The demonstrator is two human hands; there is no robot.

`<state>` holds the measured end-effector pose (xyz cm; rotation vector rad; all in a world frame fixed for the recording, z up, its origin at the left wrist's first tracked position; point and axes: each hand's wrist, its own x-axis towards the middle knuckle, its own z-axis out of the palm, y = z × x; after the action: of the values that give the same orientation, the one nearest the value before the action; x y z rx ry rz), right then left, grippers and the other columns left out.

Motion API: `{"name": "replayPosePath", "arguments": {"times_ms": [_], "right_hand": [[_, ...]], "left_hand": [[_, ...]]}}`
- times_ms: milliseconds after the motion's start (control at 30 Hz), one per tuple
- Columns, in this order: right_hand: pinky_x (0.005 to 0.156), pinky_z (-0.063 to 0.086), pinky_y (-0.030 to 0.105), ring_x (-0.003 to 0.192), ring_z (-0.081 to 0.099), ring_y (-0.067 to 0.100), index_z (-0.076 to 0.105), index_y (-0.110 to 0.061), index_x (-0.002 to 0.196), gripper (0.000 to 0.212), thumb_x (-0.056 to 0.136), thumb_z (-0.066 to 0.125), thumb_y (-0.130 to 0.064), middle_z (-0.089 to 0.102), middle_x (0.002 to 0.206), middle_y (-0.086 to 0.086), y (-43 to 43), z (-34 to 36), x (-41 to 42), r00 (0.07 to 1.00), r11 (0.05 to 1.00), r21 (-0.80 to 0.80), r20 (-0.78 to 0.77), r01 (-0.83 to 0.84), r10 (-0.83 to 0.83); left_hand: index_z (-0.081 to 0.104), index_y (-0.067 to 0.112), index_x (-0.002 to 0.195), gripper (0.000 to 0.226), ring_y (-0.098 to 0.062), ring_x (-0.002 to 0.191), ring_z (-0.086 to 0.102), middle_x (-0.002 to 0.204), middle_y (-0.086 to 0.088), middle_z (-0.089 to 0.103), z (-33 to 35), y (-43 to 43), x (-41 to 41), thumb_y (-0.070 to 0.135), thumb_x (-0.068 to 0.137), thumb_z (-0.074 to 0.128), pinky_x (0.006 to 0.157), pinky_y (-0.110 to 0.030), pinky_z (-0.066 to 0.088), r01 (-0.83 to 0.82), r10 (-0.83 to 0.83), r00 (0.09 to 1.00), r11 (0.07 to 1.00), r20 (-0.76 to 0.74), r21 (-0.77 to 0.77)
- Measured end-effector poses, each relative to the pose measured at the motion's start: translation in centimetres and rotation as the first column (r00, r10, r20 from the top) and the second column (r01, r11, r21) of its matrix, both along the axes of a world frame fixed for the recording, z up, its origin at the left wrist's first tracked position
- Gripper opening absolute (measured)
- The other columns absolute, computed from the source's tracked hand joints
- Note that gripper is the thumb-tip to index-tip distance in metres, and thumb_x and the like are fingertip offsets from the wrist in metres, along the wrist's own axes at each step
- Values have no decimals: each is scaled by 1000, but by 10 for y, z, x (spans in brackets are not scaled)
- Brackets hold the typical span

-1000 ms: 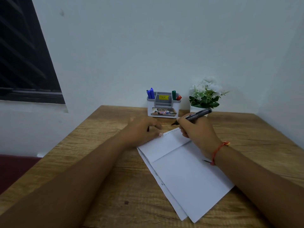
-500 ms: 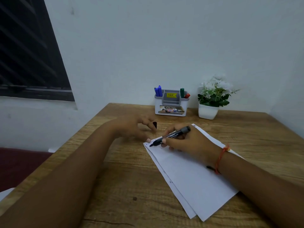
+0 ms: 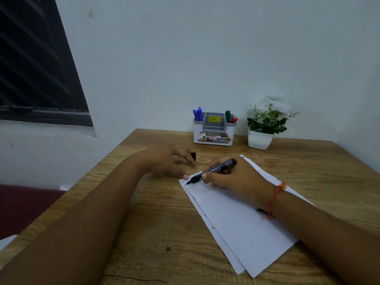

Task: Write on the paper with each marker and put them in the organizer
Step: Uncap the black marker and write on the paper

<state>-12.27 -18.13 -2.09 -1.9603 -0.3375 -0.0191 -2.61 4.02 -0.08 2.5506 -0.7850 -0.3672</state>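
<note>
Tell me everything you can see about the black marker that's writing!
The slim black plastic marker has white print along its barrel and a rounded back end. It is uncapped; the left hand holds its small black cap. It slants low, tip pointing left and touching the top corner of the white paper sheet. The right hand grips its middle.

plant [image 3: 267, 120] beside organizer [image 3: 213, 129], desk [image 3: 230, 151] in front prob. bare

**Surroundings in my view**

A wooden tabletop [image 3: 156, 233] fills my lower view. At its far edge, near the pale wall [image 3: 185, 58], stands a white pot [image 3: 260, 139] with white flowers and green leaves. A dark window [image 3: 35, 79] is at upper left, and a maroon surface [image 3: 24, 206] lies lower left.
</note>
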Motion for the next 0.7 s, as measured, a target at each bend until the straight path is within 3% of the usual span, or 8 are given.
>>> {"name": "replayPosePath", "arguments": {"times_ms": [200,333,467,700], "right_hand": [[61,49,16,64,63,5,82,-17,89,4,87,79,-15,75,71,1,0,1,0,1000,1000,1,-13,12,-12],[58,49,16,67,65,9,81,-12,88,5,87,76,-11,78,82,12,1,2,0,998,999,19,-55,38,-37],[58,51,15,67,66,9,81,-11,90,5,88,76,-12,79,82,10,1,1,1,998,999,19,-38,46,-45],[57,49,15,67,67,9,78,-7,89,6,89,75,-12,78,79,10,1,-1,2,996,996,51,-54,70,-67]], "left_hand": [[65,48,113,44,-14,140,32,151,18,37,0,0,0,38,73,82,110,-37,26,7,-7,1000,1000,-4,-2],[66,45,115,44,-14,140,31,152,17,37,0,-1,0,37,75,81,111,-38,25,10,-10,1000,1000,-4,-1],[64,45,118,46,-16,141,30,153,15,36,0,-1,1,39,75,80,113,-41,25,7,-7,1000,1000,-6,25],[65,41,118,47,-11,137,32,149,17,40,0,-1,-3,34,75,81,104,-31,23,5,-5,1000,1000,-16,-28]]}}
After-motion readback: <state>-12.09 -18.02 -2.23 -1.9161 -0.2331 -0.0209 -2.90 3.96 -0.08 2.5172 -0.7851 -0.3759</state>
